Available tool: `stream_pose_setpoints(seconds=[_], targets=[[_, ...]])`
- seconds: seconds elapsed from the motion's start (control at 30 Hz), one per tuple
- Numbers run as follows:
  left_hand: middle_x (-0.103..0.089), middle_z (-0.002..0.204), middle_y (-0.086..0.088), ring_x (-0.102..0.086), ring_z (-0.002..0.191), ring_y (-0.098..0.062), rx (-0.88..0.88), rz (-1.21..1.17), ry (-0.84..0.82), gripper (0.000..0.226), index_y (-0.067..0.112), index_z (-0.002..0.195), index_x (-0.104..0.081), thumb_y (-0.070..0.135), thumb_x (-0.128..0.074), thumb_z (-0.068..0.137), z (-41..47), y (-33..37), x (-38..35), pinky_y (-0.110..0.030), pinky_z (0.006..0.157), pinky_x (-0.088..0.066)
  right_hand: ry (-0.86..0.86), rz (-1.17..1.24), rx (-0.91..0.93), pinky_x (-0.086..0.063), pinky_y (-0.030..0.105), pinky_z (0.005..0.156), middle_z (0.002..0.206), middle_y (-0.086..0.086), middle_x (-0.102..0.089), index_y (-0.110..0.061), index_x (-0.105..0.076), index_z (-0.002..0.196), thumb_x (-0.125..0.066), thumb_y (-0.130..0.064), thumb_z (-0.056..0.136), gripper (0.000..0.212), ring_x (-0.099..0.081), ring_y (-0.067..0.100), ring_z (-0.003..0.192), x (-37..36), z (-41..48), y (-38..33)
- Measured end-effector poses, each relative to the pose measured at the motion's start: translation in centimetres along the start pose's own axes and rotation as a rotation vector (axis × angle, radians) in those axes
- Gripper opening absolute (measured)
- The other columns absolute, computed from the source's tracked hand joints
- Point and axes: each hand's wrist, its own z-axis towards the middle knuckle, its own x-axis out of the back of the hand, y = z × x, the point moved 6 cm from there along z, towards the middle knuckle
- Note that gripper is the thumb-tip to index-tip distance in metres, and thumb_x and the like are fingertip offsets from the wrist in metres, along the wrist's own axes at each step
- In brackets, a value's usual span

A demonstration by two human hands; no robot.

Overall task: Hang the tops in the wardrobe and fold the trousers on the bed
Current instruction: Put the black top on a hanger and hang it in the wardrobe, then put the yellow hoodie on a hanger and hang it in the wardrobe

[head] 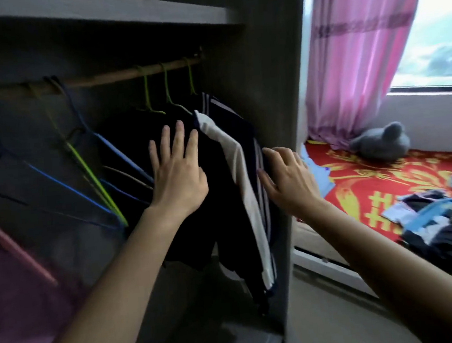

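Observation:
Dark tops (pixel 215 188) hang on green hangers from the wooden rail (pixel 109 77) inside the wardrobe (pixel 262 60). The rightmost one is a dark jacket with a white striped sleeve (pixel 242 175). My left hand (pixel 177 172) lies flat with straight fingers against the black top. My right hand (pixel 287 177) touches the jacket's right edge with relaxed fingers and holds nothing. A heap of dark and light-blue clothes (pixel 439 222) lies on the bed (pixel 382 178) at the right.
Several bare blue and green hangers (pixel 95 176) dangle tilted at the left of the rail. A grey plush toy (pixel 382 142) sits on the bed by a pink curtain (pixel 359 52) and window. A shelf (pixel 125 11) spans the wardrobe's top.

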Motion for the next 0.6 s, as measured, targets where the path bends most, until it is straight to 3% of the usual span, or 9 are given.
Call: stream_pose_setpoints(seconds=[0.17, 0.33, 0.6], targets=[[-0.014, 0.164, -0.008, -0.008, 0.15, -0.03, -0.139, -0.303, -0.031, 0.065, 0.018, 0.154, -0.027, 0.046, -0.038, 0.096, -1.4, 13.4, -3.1, -0.059, 0.117, -0.011, 0.065, -0.233, -0.182, -0.039, 0.046, 0.106, 0.146, 0.014, -0.046, -0.016, -0.045, 0.146, -0.049, -0.047, 0.099, 0.056, -0.044, 0.033, 0.134, 8.9, -9.1, 10.4], [-0.015, 0.164, -0.006, -0.013, 0.15, -0.029, -0.297, -0.603, -0.128, 0.067, 0.017, 0.153, -0.029, 0.051, -0.032, 0.096, -6.7, 32.9, -4.7, -0.055, 0.117, -0.016, 0.07, -0.498, -0.449, -0.032, 0.05, 0.113, 0.153, 0.018, -0.038, -0.014, -0.042, 0.149, -0.049, -0.046, 0.099, 0.06, -0.038, 0.037, 0.14, 21.8, -24.3, 20.9], [-0.021, 0.161, -0.014, -0.015, 0.149, -0.034, -0.812, -0.913, -0.21, 0.063, 0.01, 0.151, -0.032, 0.042, -0.041, 0.098, -25.9, 65.9, 5.9, -0.057, 0.117, -0.019, 0.125, -0.716, -1.003, -0.028, 0.051, 0.115, 0.155, 0.018, -0.035, -0.013, -0.036, 0.152, -0.046, -0.047, 0.1, 0.063, -0.033, 0.037, 0.143, 43.4, -57.4, 27.0]])
